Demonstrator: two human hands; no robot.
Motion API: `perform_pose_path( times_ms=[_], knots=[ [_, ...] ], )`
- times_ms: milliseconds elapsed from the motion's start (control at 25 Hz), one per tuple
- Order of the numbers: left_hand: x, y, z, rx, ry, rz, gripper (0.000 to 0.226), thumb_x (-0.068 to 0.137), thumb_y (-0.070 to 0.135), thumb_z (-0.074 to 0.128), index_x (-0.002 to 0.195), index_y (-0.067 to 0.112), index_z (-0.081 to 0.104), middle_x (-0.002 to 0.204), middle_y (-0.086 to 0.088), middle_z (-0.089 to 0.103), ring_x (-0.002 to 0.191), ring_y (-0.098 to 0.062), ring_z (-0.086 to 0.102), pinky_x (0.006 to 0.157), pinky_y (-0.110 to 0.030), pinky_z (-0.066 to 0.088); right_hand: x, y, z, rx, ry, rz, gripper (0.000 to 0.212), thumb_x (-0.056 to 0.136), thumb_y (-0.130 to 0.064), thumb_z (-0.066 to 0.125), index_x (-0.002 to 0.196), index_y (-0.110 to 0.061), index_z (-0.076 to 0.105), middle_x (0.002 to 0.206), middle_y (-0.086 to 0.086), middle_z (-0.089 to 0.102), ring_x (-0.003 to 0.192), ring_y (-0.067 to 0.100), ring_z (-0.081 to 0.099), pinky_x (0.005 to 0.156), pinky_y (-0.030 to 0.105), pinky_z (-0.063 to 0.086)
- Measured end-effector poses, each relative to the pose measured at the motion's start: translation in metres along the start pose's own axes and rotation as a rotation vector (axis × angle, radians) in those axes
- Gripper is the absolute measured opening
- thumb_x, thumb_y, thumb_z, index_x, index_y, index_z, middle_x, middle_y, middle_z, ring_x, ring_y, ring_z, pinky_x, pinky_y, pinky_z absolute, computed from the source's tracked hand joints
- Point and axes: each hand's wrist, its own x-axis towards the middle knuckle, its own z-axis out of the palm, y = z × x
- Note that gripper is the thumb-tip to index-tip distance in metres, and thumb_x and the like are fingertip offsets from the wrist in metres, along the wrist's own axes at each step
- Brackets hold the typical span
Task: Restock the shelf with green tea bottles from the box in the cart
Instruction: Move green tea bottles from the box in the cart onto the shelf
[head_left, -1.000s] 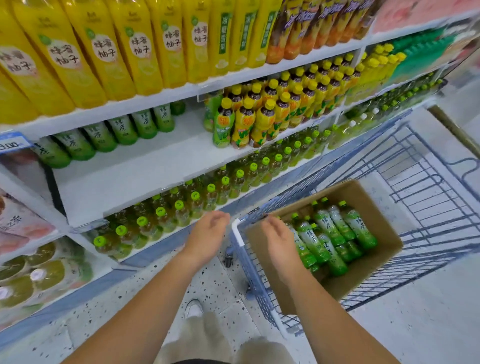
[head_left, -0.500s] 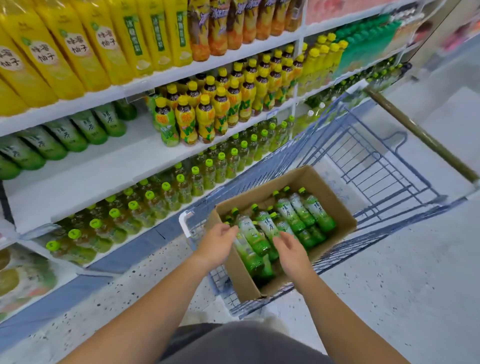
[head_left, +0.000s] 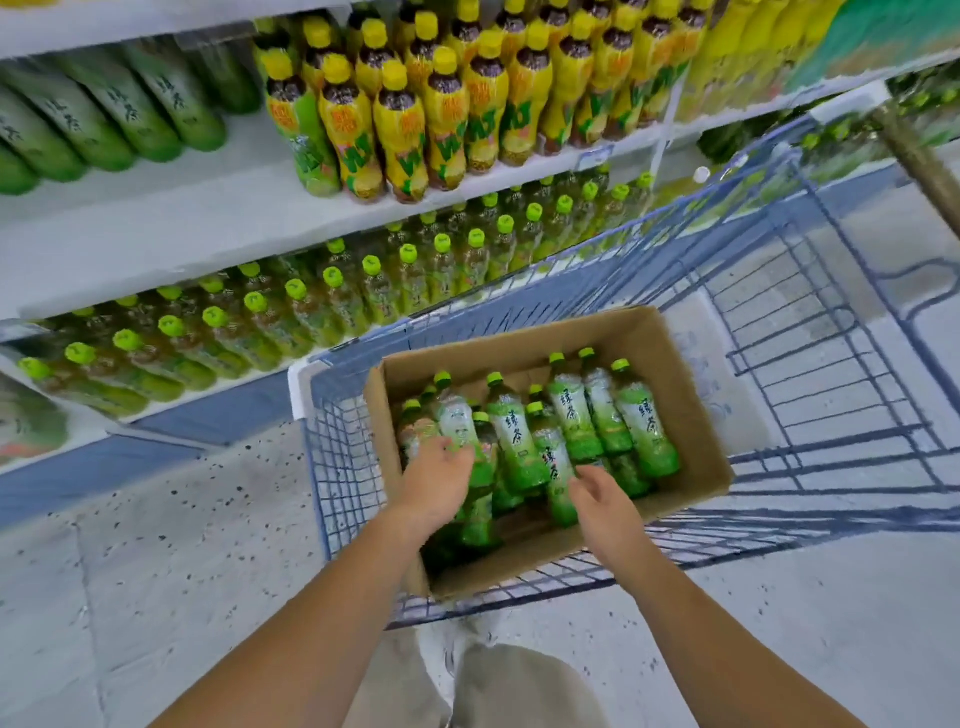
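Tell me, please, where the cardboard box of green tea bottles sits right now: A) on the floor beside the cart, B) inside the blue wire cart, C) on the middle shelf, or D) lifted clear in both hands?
B: the cardboard box rests on the wire bottom of the cart, and the left hand and right hand reach down among the green tea bottles in it.
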Motion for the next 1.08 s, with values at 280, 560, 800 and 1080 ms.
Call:
perform_pose_path(
  times_ms=[280, 560, 800, 1080],
  knots=[
    [0.086, -0.019, 0.031, 0.290, 0.016, -0.004, 0.039, 0.098, 0.024, 0.056, 0.130, 0.005, 0.045, 0.106, -0.018, 0.063, 0.087, -0.033, 0.064, 0.060, -0.038, 0.046, 0.085, 0.021, 0.028, -0.083, -0.029, -0.025, 0.052, 0.104, -0.038, 0.045, 0.151, -0.018, 0.038, 0.145, 0.003, 0.051, 0.113, 0.017, 0.054, 0.095, 0.032, 0.040],
    [0.136, -0.010, 0.042, 0.907, 0.133, 0.086, 0.027, 0.090, 0.000, 0.057, 0.116, 0.000, 0.062, 0.119, -0.016, 0.063, 0.112, -0.030, 0.063, 0.080, -0.033, 0.051, 0.149, 0.023, 0.049, -0.284, -0.058, -0.060, 0.051, 0.102, -0.033, 0.052, 0.147, -0.012, 0.039, 0.135, 0.012, 0.058, 0.077, 0.015, 0.063, 0.070, 0.038, 0.055],
    [0.168, 0.004, 0.023, 0.831, -0.045, -0.029, 0.025, 0.095, 0.001, 0.048, 0.111, -0.006, 0.066, 0.121, -0.021, 0.064, 0.112, -0.035, 0.061, 0.083, -0.037, 0.048, 0.170, 0.026, 0.064, -0.488, 0.017, -0.126, 0.035, 0.086, -0.044, 0.072, 0.104, -0.014, 0.066, 0.070, -0.009, 0.057, 0.061, 0.008, 0.056, 0.060, 0.027, 0.046],
    [0.150, -0.018, 0.046, 0.110, 0.141, -0.215, 0.059, 0.107, 0.029, 0.039, 0.152, 0.000, 0.013, 0.149, -0.019, 0.041, 0.118, -0.031, 0.049, 0.082, -0.035, 0.040, 0.161, 0.032, 0.072, -0.524, 0.079, -0.146, 0.037, 0.081, -0.045, 0.077, 0.103, -0.017, 0.067, 0.082, -0.005, 0.066, 0.071, 0.014, 0.060, 0.064, 0.028, 0.050]
  ],
)
